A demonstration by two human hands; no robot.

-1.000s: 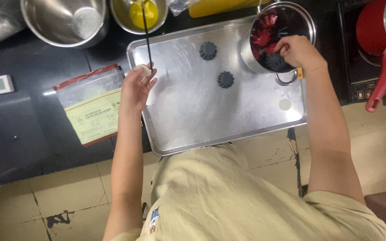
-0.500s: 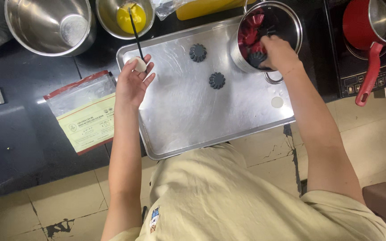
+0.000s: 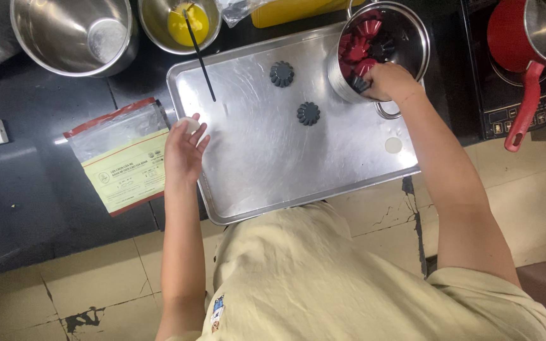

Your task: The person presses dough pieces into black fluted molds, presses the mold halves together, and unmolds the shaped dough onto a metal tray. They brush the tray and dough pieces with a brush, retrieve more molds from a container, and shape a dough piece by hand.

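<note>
Right hand [image 3: 390,82] grips a mould in the steel pot [image 3: 412,44] at one o'clock; the pot could tip. Left hand [image 3: 184,151], half open, cups a pale lump.

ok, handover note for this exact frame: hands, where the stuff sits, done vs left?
Left hand: holds a small pale ball over the left edge of the metal tray.
Right hand: inside the steel pot of red and dark fluted moulds, fingers on one; grip hidden.
Done: two dark moulds stand on the tray. A pale disc lies near its right edge.
A brush rests in the yolk bowl.
Left: most moulds are in the pot.
</note>
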